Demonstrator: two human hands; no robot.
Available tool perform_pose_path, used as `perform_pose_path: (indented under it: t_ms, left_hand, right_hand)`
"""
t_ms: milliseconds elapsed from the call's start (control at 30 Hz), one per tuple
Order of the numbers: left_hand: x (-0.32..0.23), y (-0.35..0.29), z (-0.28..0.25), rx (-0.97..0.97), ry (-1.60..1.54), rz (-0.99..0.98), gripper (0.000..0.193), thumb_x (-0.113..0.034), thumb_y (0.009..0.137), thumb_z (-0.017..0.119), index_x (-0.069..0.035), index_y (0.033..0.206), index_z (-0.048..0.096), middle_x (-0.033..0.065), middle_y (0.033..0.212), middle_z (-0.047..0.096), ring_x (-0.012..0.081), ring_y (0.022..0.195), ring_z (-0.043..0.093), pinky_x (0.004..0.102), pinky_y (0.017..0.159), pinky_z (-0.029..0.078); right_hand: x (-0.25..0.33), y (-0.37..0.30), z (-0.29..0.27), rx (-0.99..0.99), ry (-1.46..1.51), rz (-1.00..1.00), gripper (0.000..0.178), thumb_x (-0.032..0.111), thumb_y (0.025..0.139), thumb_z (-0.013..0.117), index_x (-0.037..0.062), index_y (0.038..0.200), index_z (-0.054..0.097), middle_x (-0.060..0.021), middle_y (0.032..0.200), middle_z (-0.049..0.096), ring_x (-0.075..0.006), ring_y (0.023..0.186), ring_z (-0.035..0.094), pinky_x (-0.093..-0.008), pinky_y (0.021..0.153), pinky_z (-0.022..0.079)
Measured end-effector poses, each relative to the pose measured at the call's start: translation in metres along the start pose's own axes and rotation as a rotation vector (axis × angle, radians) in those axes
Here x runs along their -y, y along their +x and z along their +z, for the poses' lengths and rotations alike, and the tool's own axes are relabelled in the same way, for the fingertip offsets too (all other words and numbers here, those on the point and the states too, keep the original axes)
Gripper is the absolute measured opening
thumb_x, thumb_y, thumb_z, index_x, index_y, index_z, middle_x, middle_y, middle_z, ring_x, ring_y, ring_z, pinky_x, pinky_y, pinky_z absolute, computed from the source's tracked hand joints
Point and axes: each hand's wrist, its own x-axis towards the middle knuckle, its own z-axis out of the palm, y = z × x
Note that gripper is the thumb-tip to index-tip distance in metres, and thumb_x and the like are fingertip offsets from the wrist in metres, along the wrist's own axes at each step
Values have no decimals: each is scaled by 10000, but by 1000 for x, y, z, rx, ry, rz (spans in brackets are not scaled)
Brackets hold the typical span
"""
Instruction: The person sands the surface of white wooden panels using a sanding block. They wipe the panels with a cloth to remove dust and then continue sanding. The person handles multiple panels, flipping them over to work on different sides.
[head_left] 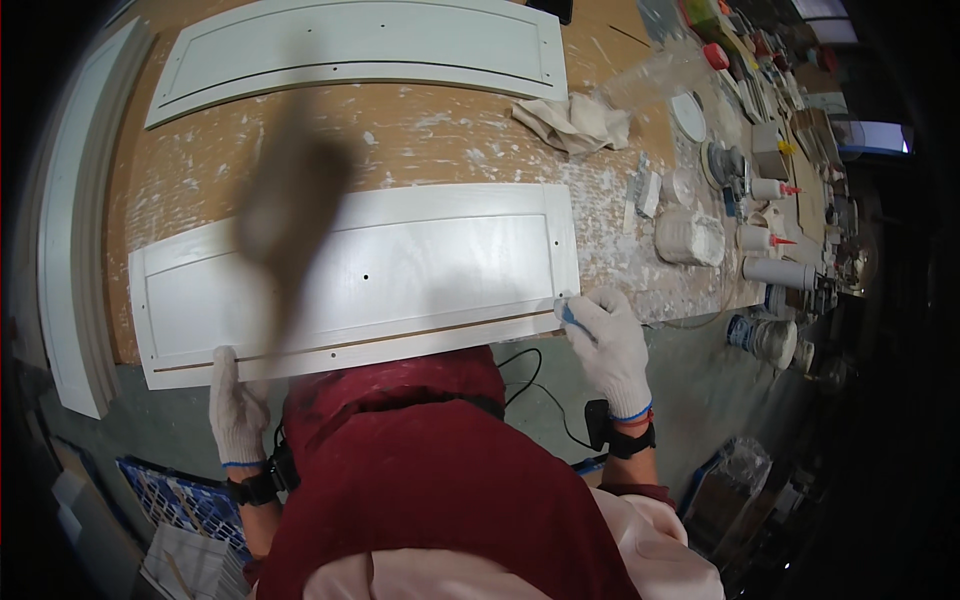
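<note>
A long white panel (445, 262) with a recessed face, a groove and small dark holes lies at the table's near edge. Both my hands wear white knit gloves. My left hand (238, 412) grips the panel's near edge at the left, its thumb on top and the other fingers partly hidden. At the panel's right end, my right hand (612, 345) is closed on a small blue tool (570, 314) against the corner; its kind is mostly hidden by the fingers. A blurred brown object (290, 205) hangs close to the camera and covers part of the panel.
Another white panel (360, 45) lies farther back. Stacked panels (80, 230) stand at left. A crumpled cloth (575, 125), a plastic bottle (655, 78), a paint-smeared tub (690, 238) and red-tipped glue bottles (765, 238) crowd the right side of the stained table (430, 145).
</note>
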Motion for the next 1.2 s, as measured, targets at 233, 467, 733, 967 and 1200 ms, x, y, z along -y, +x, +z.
perform_pose_path:
  t_ms: [233, 467, 733, 967, 1200]
  left_hand:
    - [9, 11, -18, -42, 184, 87, 434, -91, 990, 485, 36, 1387, 363, 146, 1347, 463, 205, 1203, 477, 300, 1034, 405]
    - [6, 4, -7, 8, -44, 53, 436, -177, 929, 612, 25, 1275, 439, 149, 1255, 511, 231, 1080, 591, 324, 770, 620]
    - [5, 6, -4, -2, -55, 46, 424, -162, 924, 614, 17, 1271, 446, 150, 1240, 520, 255, 1042, 615, 366, 760, 628]
    - [5, 7, -5, -13, -63, 15, 422, -163, 923, 617, 14, 1266, 448, 144, 1213, 530, 262, 1010, 630, 376, 740, 632]
    - [1, -3, 8, -25, -55, 33, 408, -156, 928, 610, 10, 1264, 451, 137, 1216, 528, 259, 1014, 625, 375, 742, 627]
  right_hand:
    - [4, 5, 1, -116, -20, -28, 220, 104, 778, 647, 123, 997, 638, -118, 944, 596, -302, 871, 589, -382, 737, 484]
    - [1, 2, -5, 55, 15, 3, 283, 122, 780, 654, 141, 1062, 644, -120, 973, 603, -299, 886, 594, -377, 744, 486]
    - [9, 8, 6, -97, 76, -56, 324, 103, 777, 651, 133, 1100, 641, -116, 1018, 598, -295, 904, 598, -371, 753, 489]
    - [11, 9, 10, -52, 46, -14, 305, 71, 777, 636, 128, 1076, 642, -116, 1023, 594, -295, 927, 592, -365, 763, 488]
    - [23, 13, 9, -75, 163, -62, 262, 95, 793, 626, 123, 1053, 647, -120, 993, 601, -290, 922, 592, -357, 764, 489]
